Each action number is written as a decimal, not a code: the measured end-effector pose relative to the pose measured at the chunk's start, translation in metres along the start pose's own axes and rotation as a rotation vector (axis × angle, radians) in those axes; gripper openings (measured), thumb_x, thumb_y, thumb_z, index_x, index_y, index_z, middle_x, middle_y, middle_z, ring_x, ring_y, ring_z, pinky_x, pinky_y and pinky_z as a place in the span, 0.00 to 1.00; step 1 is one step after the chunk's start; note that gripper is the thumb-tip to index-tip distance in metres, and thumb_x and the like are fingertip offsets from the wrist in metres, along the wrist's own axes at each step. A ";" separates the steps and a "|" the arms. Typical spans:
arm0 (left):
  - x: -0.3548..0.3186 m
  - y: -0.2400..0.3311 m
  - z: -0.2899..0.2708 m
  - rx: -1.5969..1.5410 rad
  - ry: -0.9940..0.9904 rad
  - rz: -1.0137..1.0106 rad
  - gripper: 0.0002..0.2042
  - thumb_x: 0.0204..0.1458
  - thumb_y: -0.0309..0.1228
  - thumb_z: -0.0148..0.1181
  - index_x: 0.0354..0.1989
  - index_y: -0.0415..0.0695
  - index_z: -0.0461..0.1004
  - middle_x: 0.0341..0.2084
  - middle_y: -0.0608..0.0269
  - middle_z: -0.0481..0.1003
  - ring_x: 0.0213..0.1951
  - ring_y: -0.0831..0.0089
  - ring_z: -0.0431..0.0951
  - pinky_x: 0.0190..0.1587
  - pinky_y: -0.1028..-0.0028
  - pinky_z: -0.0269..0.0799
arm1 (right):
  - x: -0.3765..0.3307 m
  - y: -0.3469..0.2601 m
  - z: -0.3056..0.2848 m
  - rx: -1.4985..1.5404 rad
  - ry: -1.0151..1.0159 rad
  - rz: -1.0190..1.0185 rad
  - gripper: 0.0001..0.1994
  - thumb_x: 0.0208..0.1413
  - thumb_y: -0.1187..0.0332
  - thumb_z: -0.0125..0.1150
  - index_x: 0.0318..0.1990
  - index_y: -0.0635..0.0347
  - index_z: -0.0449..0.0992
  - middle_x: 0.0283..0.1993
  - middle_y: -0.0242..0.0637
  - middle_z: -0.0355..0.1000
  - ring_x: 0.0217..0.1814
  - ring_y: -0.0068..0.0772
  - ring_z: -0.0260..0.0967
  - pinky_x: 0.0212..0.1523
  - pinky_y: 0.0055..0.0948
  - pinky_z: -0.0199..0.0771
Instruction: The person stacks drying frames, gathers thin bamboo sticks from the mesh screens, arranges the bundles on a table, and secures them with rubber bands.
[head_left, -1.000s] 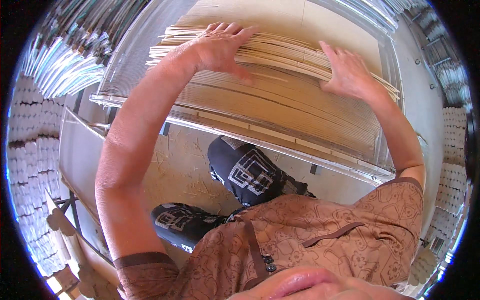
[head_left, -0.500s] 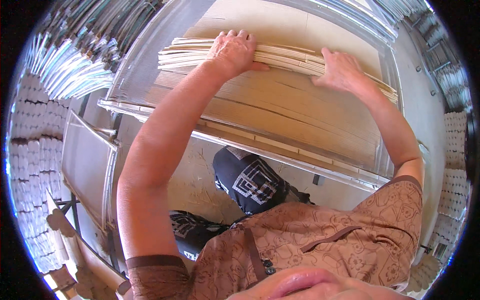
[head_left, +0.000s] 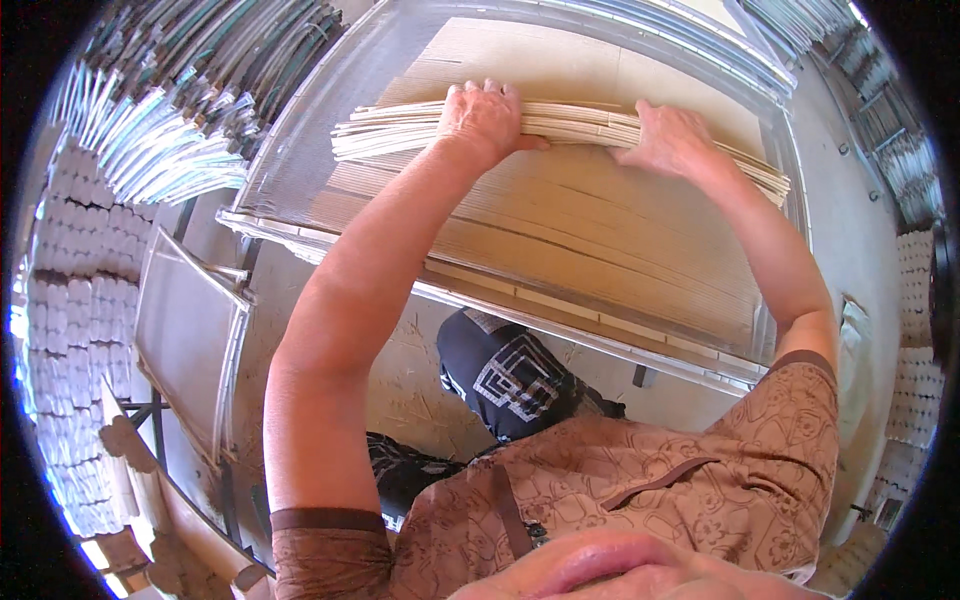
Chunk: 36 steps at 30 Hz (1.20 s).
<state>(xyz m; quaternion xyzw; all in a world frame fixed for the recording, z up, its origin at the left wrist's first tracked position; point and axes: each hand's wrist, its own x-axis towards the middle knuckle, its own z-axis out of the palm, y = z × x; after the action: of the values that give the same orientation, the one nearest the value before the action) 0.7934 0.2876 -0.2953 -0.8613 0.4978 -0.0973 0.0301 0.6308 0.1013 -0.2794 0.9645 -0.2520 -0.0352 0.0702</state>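
Observation:
A bundle of thin, pale, stick-like strips [head_left: 575,122] lies across a ridged tan sheet [head_left: 560,220] in the upper middle of the head view. My left hand [head_left: 480,125] is closed over its left part, thumb on the near side and fingertips over the far side. Farther right, my right hand [head_left: 668,142] grips the same bundle, its thumb on the near edge. Both ends of the bundle stick out past my hands, and loose tips fan apart at the left. My palms hide the strips under them.
The sheet rests on a mesh-covered frame [head_left: 290,190] with pale rails. A smaller mesh frame [head_left: 190,340] leans at the left. Stacked frames [head_left: 170,140] stand at the far left, above piled whitish rolls [head_left: 85,240]. Scraps litter the floor [head_left: 430,390] by my knee.
The whole view has shifted slightly, with the frame now a little farther right and lower. My right hand is slightly closer to my left; both still grip the bundle.

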 end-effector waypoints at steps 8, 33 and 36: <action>0.009 0.004 0.001 0.058 -0.012 -0.095 0.40 0.45 0.67 0.59 0.53 0.41 0.73 0.47 0.57 0.77 0.52 0.63 0.75 0.51 0.64 0.68 | 0.024 -0.003 0.005 0.032 0.026 0.040 0.37 0.43 0.37 0.60 0.46 0.66 0.74 0.35 0.53 0.78 0.41 0.52 0.76 0.47 0.47 0.75; -0.043 0.044 -0.001 -0.099 0.230 0.406 0.35 0.45 0.64 0.59 0.44 0.41 0.72 0.42 0.55 0.75 0.50 0.59 0.75 0.53 0.60 0.70 | 0.090 -0.053 -0.036 0.003 -0.176 -0.441 0.41 0.47 0.49 0.61 0.66 0.66 0.61 0.64 0.59 0.63 0.68 0.53 0.60 0.67 0.43 0.61; -0.040 0.046 0.001 -0.109 0.240 0.414 0.32 0.44 0.61 0.61 0.42 0.42 0.71 0.40 0.58 0.74 0.48 0.61 0.76 0.52 0.61 0.70 | 0.097 -0.092 -0.040 0.071 -0.139 -0.504 0.40 0.49 0.47 0.60 0.66 0.63 0.61 0.65 0.55 0.64 0.69 0.51 0.60 0.68 0.42 0.60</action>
<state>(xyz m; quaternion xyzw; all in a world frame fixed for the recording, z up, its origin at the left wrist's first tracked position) 0.7352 0.2987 -0.3089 -0.7235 0.6683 -0.1639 -0.0564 0.7638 0.1382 -0.2570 0.9940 -0.0091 -0.1087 0.0078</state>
